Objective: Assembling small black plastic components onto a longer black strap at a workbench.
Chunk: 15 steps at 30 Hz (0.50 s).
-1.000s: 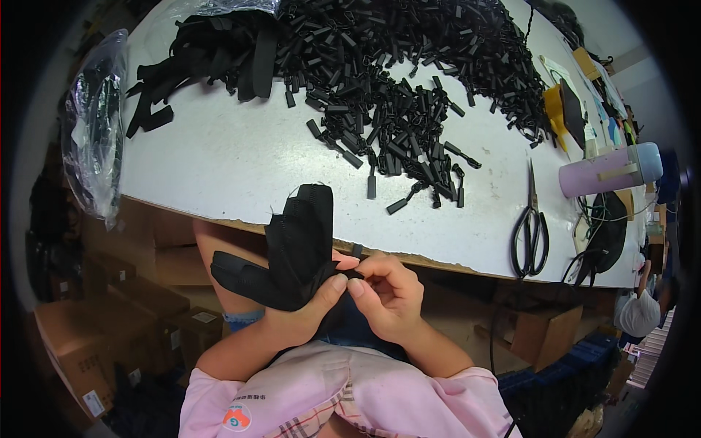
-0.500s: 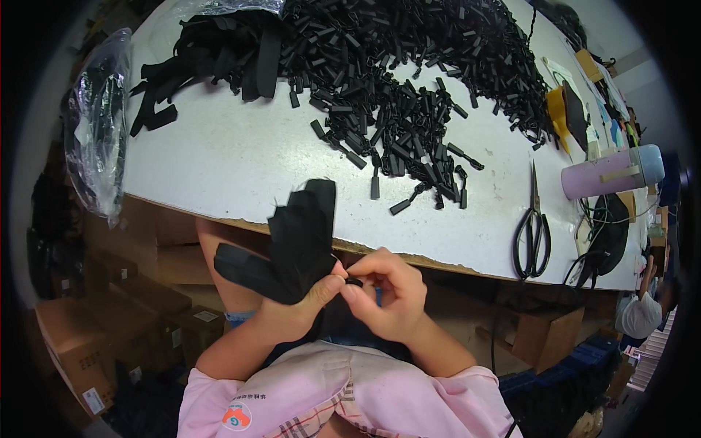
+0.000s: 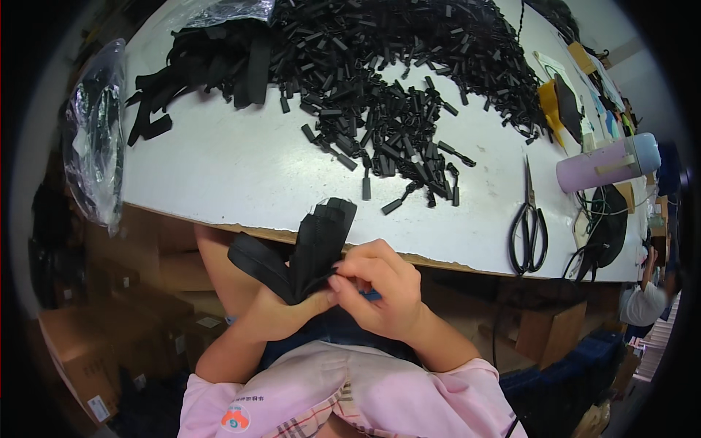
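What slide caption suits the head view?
Left hand holds bundled black strips, right hand at their edge, beside a white table heaped with black zipper pulls.

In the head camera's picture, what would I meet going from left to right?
Clear plastic bag → left hand holding a bundle of black strips → right hand → black-handled scissors → purple bottle with a pale blue lid.
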### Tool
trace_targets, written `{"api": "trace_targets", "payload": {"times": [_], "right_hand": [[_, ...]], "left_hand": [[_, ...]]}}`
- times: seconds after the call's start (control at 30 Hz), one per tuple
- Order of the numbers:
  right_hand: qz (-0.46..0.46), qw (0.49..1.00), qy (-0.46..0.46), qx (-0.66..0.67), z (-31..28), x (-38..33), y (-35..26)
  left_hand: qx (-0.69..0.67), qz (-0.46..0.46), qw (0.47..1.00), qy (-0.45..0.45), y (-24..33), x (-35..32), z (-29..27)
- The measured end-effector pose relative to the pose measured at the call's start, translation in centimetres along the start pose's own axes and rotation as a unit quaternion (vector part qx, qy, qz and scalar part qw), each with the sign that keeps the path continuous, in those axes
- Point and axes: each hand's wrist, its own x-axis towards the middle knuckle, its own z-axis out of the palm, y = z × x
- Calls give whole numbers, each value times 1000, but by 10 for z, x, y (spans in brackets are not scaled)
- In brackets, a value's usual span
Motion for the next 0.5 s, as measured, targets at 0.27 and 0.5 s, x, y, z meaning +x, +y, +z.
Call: {"api": "trace_targets", "payload": {"times": [0.27, 0.5], "right_hand": [[260, 926, -48, 268, -6, -11, -8], [320, 874, -17, 364, -11, -21, -6]], "left_hand": [[-80, -31, 996, 37, 1, -1, 1], [114, 185, 969, -119, -18, -6, -14]]}}
